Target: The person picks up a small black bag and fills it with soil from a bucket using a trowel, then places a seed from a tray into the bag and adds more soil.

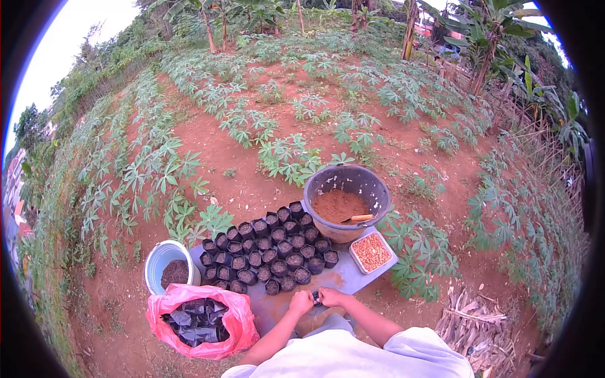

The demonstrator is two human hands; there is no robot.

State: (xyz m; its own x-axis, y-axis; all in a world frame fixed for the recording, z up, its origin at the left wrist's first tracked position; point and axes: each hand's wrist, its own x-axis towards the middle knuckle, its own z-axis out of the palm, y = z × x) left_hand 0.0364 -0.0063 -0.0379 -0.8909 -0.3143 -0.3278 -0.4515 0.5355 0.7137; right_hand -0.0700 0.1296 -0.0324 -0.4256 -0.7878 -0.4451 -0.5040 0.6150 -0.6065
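Observation:
Close in front of my body, my left hand (301, 303) and my right hand (329, 297) meet over the near edge of a grey board (353, 286). Pinched between them is a small black plastic bag (316, 295), mostly covered by my fingers. Just beyond my hands, rows of black planting bags (268, 255) filled with dark soil stand upright on the board. To the right of these sits a white tray (394, 259) of orange-tan seeds or kernels (371, 252).
A large dark tub (312, 217) holds reddish soil and a wooden-handled trowel (360, 218). At left stand a pale bucket (154, 268) of dark soil and a pink bag (242, 321) of folded black plastic bags (198, 321). Leafy plants (419, 252) grow beyond; dry leaves (472, 321) lie right.

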